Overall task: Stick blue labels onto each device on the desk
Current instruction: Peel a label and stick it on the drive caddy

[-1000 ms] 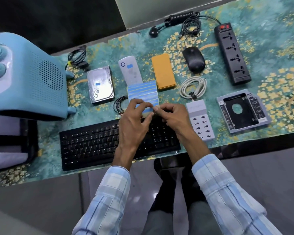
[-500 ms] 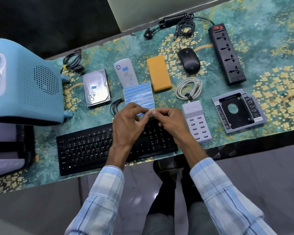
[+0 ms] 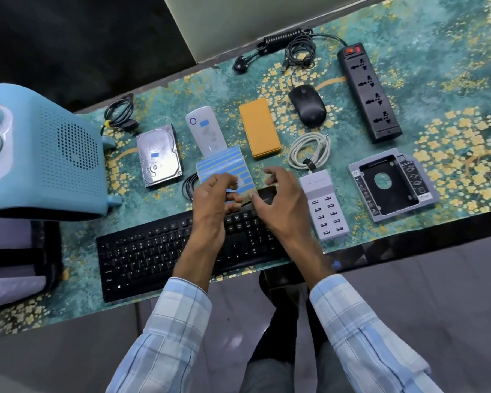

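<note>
While the left hand (image 3: 213, 199) pinches the label sheet (image 3: 224, 168) and the right hand (image 3: 281, 199) opens, perhaps holding a label, only the hard drive (image 3: 159, 154) and white device (image 3: 206, 129) beyond the fingers are tagged

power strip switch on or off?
Cannot tell for sure. The power strip's red rocker switch looks bright, possibly lit, but no plug sits in its sockets and its tilt isn't readable.

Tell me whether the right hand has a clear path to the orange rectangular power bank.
Probably yes. The right hand hovers just short of the orange rectangular power bank, with only bare patterned desk mat between them; nothing blocks it.
</note>
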### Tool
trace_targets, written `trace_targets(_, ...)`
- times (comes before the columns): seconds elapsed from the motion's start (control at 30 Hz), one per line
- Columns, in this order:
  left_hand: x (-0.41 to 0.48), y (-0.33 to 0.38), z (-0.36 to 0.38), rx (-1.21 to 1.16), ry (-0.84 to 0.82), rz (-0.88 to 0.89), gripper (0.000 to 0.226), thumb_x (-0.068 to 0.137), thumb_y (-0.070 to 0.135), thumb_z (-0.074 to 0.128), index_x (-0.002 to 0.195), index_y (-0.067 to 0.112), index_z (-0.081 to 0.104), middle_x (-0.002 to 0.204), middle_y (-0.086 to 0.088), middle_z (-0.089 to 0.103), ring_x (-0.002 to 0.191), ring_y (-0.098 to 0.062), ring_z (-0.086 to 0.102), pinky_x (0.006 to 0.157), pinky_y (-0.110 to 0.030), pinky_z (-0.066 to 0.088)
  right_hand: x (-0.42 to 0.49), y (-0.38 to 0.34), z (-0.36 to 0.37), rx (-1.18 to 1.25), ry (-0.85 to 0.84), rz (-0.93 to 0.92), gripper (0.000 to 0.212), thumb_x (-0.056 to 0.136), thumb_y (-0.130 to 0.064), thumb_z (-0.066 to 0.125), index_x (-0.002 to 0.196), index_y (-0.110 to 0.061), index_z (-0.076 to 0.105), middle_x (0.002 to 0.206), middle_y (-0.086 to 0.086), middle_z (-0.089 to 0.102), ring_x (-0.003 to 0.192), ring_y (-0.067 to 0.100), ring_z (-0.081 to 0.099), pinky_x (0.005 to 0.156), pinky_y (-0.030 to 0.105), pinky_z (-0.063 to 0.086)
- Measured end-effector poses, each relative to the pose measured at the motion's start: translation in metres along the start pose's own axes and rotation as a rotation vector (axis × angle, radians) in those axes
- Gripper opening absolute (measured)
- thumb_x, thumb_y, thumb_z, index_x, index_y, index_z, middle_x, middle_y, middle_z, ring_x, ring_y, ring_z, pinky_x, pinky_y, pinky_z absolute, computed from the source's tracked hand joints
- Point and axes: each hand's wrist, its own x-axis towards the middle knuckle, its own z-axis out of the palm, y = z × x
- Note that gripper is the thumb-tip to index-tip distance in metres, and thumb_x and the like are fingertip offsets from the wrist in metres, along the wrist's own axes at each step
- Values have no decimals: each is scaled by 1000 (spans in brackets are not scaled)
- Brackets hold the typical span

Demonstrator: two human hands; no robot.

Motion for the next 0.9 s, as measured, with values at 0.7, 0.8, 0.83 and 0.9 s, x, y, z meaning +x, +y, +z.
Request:
trace_targets(0.7, -30, -19, 174, 270, -221, -240, 17, 90, 14, 54, 75, 8, 58, 71, -3, 58, 47, -15, 47, 47, -26, 37, -10, 75, -141, 93, 384, -118, 3, 90, -18, 74, 92, -18, 72, 97, -8, 67, 56, 10, 52, 60, 29, 51)
trace_targets(0.8, -31, -34, 202, 485, -274, 25, 10, 92, 20, 61, 87, 12, 65, 85, 0, 67, 67, -16, 59, 61, -30, 46, -6, 101, -169, 179, 474, 3, 3, 89, -16, 75, 91, -18, 75, 93, -8, 70, 59, 10, 59, 57, 31, 53)
trace_targets(0.83, -30, -41, 207, 638, -300, 192, 13, 88, 26, 66, 95, 15, 66, 93, 3, 68, 78, -16, 62, 69, -30, 49, -5, 109, -178, 190, 498, 39, 3, 88, -16, 76, 90, -18, 75, 92, -7, 70, 58, 10, 59, 57, 30, 53)
trace_targets(0.9, -30, -56, 216, 961, -362, 517, 46, 77, 41, 73, 117, 18, 63, 113, 2, 65, 102, -16, 59, 87, -31, 48, -3, 122, -192, 206, 522, 86, 4, 88, -14, 76, 88, -18, 75, 89, -6, 70, 59, 11, 59, 57, 27, 51)
